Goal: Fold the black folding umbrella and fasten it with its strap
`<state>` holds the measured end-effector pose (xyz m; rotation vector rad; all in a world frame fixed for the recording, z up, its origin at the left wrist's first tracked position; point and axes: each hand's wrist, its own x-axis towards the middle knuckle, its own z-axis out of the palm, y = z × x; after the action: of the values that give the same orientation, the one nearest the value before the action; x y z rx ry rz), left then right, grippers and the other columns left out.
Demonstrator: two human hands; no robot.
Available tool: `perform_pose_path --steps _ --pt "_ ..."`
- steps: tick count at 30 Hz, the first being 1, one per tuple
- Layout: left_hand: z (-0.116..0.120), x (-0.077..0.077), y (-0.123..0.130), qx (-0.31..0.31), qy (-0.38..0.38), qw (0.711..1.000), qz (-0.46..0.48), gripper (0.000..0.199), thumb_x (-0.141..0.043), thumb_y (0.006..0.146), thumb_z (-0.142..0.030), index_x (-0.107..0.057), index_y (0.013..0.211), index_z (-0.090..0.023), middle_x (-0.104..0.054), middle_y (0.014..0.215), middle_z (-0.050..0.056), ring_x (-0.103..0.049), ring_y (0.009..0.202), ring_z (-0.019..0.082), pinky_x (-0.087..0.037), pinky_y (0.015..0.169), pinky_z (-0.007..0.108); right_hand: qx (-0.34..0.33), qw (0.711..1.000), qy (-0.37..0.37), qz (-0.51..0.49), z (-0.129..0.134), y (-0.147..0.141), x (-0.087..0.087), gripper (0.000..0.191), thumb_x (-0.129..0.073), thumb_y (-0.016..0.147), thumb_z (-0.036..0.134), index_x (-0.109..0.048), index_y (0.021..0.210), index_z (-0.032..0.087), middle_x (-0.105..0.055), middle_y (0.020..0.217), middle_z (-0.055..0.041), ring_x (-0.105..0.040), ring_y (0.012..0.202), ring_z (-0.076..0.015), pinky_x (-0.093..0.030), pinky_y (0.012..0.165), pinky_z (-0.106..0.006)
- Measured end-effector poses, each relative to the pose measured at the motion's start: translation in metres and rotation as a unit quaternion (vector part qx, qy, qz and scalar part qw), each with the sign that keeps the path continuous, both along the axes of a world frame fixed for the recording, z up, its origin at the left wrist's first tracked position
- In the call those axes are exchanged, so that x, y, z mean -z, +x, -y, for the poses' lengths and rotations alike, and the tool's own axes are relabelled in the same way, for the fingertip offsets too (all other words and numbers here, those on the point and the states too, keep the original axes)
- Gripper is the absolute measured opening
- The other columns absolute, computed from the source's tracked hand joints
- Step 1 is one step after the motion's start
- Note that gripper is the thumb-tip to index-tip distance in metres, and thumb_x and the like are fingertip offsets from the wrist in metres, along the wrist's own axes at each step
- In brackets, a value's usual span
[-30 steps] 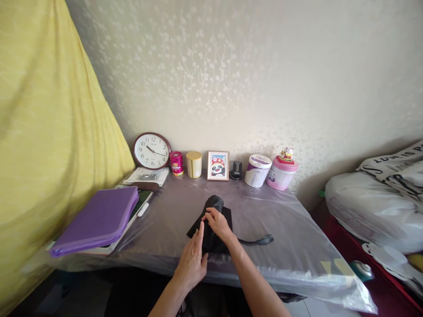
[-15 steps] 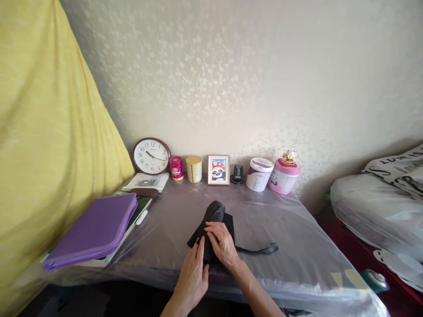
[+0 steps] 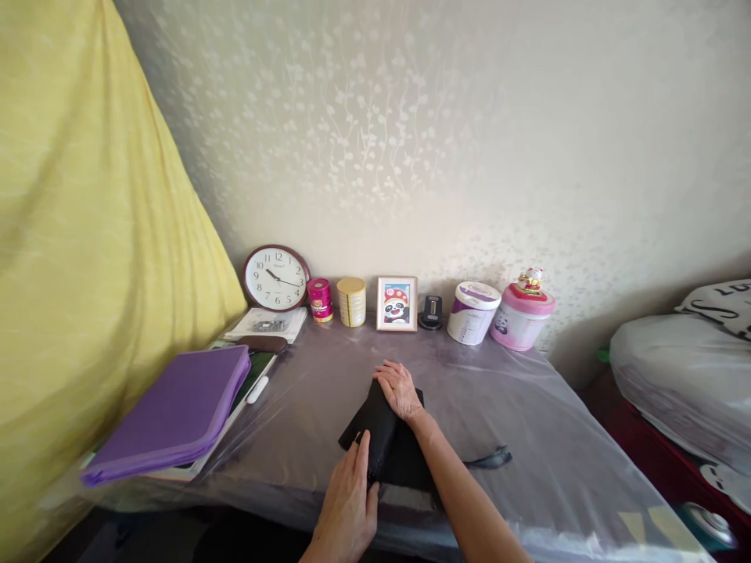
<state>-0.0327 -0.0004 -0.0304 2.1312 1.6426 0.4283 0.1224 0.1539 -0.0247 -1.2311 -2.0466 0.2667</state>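
A black cloth bundle, thick and rounded along its middle, lies lengthwise on a flat black piece of cloth. A thin dark strap trails off to the right. My left hand holds the near left side of the bundle, fingers along its edge and thumb at the near end. At the far end, my right hand is closed over the top with its fingers together. What lies inside the cloth is hidden.
The table has a clear plastic cover. A purple folder lies at left. Along the wall stand a clock, cans, a picture frame and tubs. A yellow curtain hangs at left.
My right hand has slid away from me along the bundle to its far end, covering it. My left hand stays at the near left side. The view has shifted slightly.
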Motion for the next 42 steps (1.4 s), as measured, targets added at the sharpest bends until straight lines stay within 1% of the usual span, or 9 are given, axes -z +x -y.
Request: perform_pose_path --steps 4,8,12,15,19,25,32,37,42 --pt "0.000 0.000 0.001 -0.002 -0.012 1.000 0.007 0.066 -0.033 0.080 -0.022 -0.013 0.141 -0.009 -0.030 0.144 0.013 -0.030 0.131 0.020 -0.027 0.107 0.036 0.044 0.996 -0.071 -0.039 -0.018 0.005 -0.001 0.029 -0.038 0.090 0.025 -0.065 0.099 0.023 -0.064 0.114 -0.0040 -0.051 0.113 -0.0157 -0.032 0.100 -0.032" --pt "0.001 0.002 0.000 -0.006 -0.001 1.000 0.028 0.066 -0.034 0.080 -0.022 -0.012 0.141 -0.009 -0.031 0.143 0.013 -0.031 0.131 0.020 -0.028 0.107 0.037 0.119 0.983 -0.116 -0.077 -0.023 0.018 -0.006 0.027 -0.041 0.088 0.026 -0.066 0.093 0.020 -0.066 0.105 -0.0083 -0.054 0.108 -0.0193 -0.032 0.099 -0.034" --pt "0.002 0.005 -0.002 -0.002 0.023 0.999 0.042 0.064 -0.033 0.081 -0.022 -0.013 0.141 -0.011 -0.032 0.142 0.013 -0.031 0.131 0.021 -0.029 0.106 0.038 0.201 0.956 -0.161 -0.140 -0.008 0.047 -0.007 0.025 -0.042 0.084 0.024 -0.065 0.093 0.019 -0.064 0.105 -0.0094 -0.055 0.107 -0.0207 -0.035 0.096 -0.033" --pt "0.002 0.005 -0.002 0.000 0.038 0.998 0.050 0.063 -0.032 0.081 -0.021 -0.013 0.141 -0.013 -0.034 0.141 0.012 -0.033 0.130 0.020 -0.029 0.106 0.038 0.230 0.926 -0.220 -0.202 0.017 0.067 -0.002 0.025 -0.041 0.082 0.025 -0.064 0.091 0.019 -0.066 0.097 -0.0090 -0.060 0.098 -0.0205 -0.046 0.082 -0.030" --pt "0.002 0.003 -0.002 0.004 0.049 0.998 0.047 0.063 -0.031 0.081 -0.020 -0.013 0.140 -0.011 -0.034 0.141 0.013 -0.035 0.129 0.021 -0.031 0.105 0.038 0.217 0.883 -0.297 -0.292 0.051 0.073 0.002 0.027 -0.041 0.082 0.031 -0.061 0.093 0.017 -0.066 0.093 -0.0089 -0.065 0.083 -0.0175 -0.051 0.062 -0.025" --pt "0.002 0.002 -0.002 0.007 0.059 0.997 0.041 0.064 -0.032 0.080 -0.020 -0.011 0.140 -0.013 -0.035 0.139 0.013 -0.037 0.127 0.021 -0.032 0.103 0.038 0.190 0.845 -0.338 -0.367 0.071 0.052 -0.010 0.026 -0.050 0.077 0.034 -0.058 0.095 0.017 -0.064 0.082 -0.0038 -0.062 0.071 -0.0135 -0.051 0.056 -0.023" --pt "0.001 0.003 -0.002 0.007 0.056 0.998 0.041 0.064 -0.033 0.080 -0.019 -0.011 0.139 -0.012 -0.035 0.140 0.014 -0.036 0.128 0.021 -0.032 0.103 0.038 0.168 0.847 -0.358 -0.356 0.073 0.031 -0.021 0.035 -0.060 0.071 0.028 -0.054 0.104 0.019 -0.059 0.073 0.0013 -0.057 0.059 -0.0112 -0.049 0.047 -0.022" --pt "0.001 0.004 -0.001 0.004 0.060 0.997 0.039 0.064 -0.033 0.080 -0.019 -0.011 0.140 -0.012 -0.036 0.139 0.014 -0.037 0.127 0.021 -0.032 0.103 0.038 0.155 0.857 -0.356 -0.340 0.070 0.023 -0.022 0.035 -0.059 0.069 0.017 -0.053 0.102 0.019 -0.054 0.067 0.0050 -0.055 0.057 -0.0092 -0.049 0.045 -0.019" --pt "0.001 0.003 -0.001 0.003 0.058 0.998 0.036 0.064 -0.034 0.080 -0.019 -0.012 0.140 -0.010 -0.036 0.139 0.016 -0.036 0.128 0.023 -0.032 0.103 0.038 0.153 0.862 -0.345 -0.338 0.063 0.015 -0.024 0.036 -0.059 0.068 0.014 -0.053 0.103 0.017 -0.049 0.065 0.0062 -0.051 0.052 -0.0072 -0.048 0.042 -0.018"
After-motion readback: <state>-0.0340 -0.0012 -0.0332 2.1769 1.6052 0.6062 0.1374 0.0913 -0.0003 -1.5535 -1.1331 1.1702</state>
